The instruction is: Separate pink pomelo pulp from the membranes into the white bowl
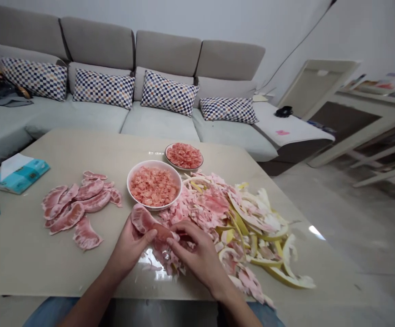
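Both hands gripping one pomelo segment [146,221], left hand [129,247] cupping underneath, right hand [197,254] pinching its membrane. Sitting just beyond the grip: white bowl [131,175] of peeled flesh; peel pile [245,222] spreading rightward.

Big grey sectional sofa [122,91] runs along a plain white wall [217,18], with four checkered cushions [103,88] lined up on it. Pale glossy floor [354,218] on the right, plus some white shelving [371,113].
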